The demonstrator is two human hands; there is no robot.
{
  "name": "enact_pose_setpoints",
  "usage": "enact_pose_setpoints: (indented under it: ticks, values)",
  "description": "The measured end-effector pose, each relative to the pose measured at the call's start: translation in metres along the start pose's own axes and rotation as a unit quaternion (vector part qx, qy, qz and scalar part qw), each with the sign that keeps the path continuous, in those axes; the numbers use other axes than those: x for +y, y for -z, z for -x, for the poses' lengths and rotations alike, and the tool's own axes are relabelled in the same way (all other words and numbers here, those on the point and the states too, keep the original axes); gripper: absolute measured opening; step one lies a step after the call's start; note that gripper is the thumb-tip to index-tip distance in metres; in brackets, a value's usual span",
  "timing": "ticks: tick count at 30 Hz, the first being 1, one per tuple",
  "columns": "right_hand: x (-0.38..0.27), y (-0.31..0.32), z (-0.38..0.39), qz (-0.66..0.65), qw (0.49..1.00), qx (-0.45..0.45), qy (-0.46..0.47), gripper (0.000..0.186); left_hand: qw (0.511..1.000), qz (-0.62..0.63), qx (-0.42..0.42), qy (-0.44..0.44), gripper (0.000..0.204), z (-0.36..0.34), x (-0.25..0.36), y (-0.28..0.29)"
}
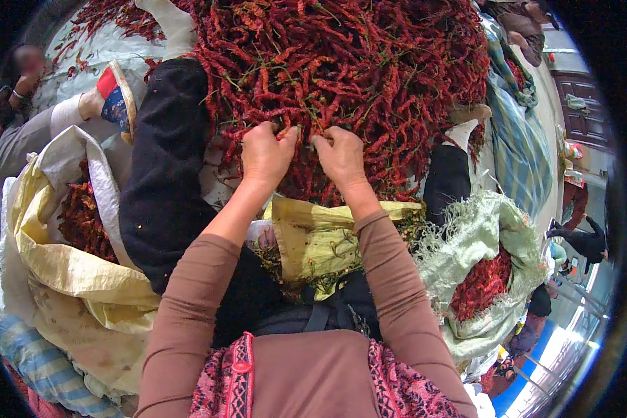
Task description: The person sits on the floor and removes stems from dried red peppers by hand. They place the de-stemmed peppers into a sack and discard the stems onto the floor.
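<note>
A large heap of wrinkled, dried red chilies (355, 63), some with green or pale stems, lies in front of me between my outstretched legs. My left hand (266, 155) is closed at the heap's near side, with a red chili pinched between thumb and fingers. Close beside it on the right, my right hand (341, 159) also makes a pinch. What its fingertips hold is too small to make out. A narrow gap separates the two hands. Below them a yellow woven sheet (313, 233) spreads across my lap, with small stems and bits scattered on it.
At my left stands an open white-and-yellow sack (45, 240) with dark red chilies inside. An open pale green sack (442, 244) of redder chilies stands at my right. Another person's leg with a red-and-blue shoe (116, 106) reaches in at upper left. A striped sack (519, 150) lies at right.
</note>
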State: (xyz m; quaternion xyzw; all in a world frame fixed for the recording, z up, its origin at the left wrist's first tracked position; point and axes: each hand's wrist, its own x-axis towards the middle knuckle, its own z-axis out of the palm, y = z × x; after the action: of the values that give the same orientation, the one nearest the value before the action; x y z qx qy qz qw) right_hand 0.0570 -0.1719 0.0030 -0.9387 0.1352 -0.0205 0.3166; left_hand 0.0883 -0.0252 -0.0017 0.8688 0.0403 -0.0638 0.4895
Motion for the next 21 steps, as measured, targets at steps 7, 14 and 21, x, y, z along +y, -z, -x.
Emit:
enact_pose_setpoints:
  ticks: [7,14,21]
  values:
    - [-0.017,-0.006,-0.012,0.099,0.992,-0.037,-0.066,0.060,0.996,-0.057,-0.058,-0.039,0.024,-0.013,-0.028,-0.014]
    - [-0.040,-0.001,-0.022,0.108,0.983,-0.078,-0.130,0.067,0.987,0.108,-0.084,-0.079,0.024,0.005,-0.035,-0.023]
    - [-0.049,-0.025,-0.025,0.194,0.968,-0.084,-0.134,0.067,0.994,-0.008,-0.112,0.009,0.032,0.047,-0.018,0.017]
